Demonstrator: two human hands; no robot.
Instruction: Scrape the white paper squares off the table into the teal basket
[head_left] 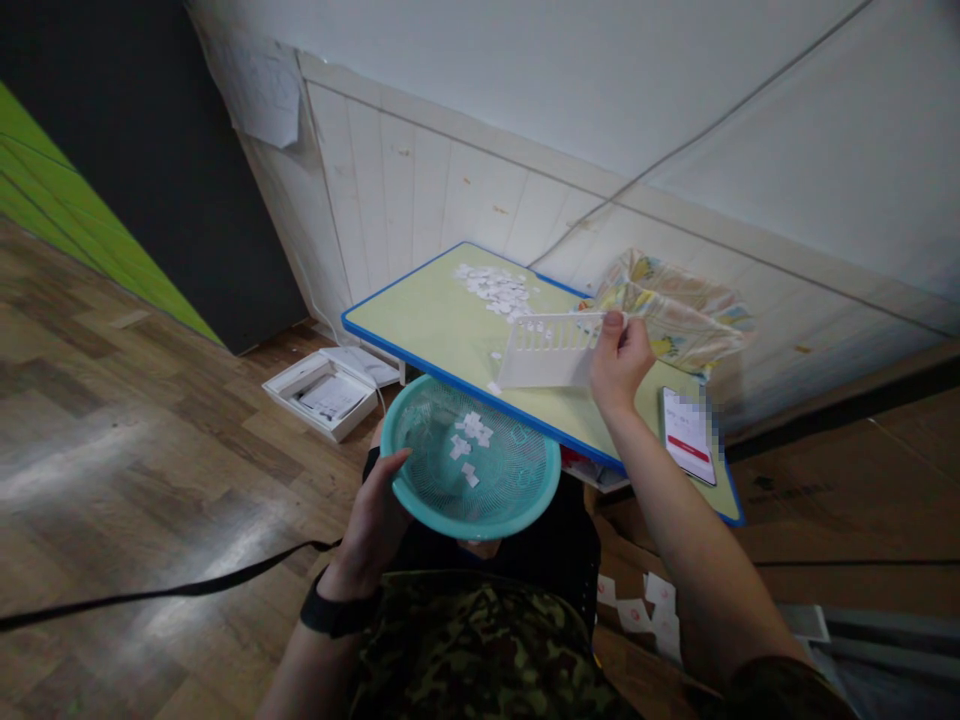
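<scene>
My left hand (381,500) grips the left rim of a teal plastic colander (517,510), which sits over my lap just below the table edge. Several small white paper pieces (472,430) lie in its bottom. In my right hand (622,358) is a white slotted plastic panel (547,365), pinched at its upper right corner and tilted over the tabletop. A pile of small white pieces (491,288) lies on the far part of the yellow-green table (420,295), and a few loose ones sit beside the panel's left edge.
A phone (688,437) with a lit screen lies at the table's right end. Behind my right hand stands a patterned cloth-lined basket (675,300). On the floor at left is an open white box (322,393); printed white papers (645,605) lie at lower right.
</scene>
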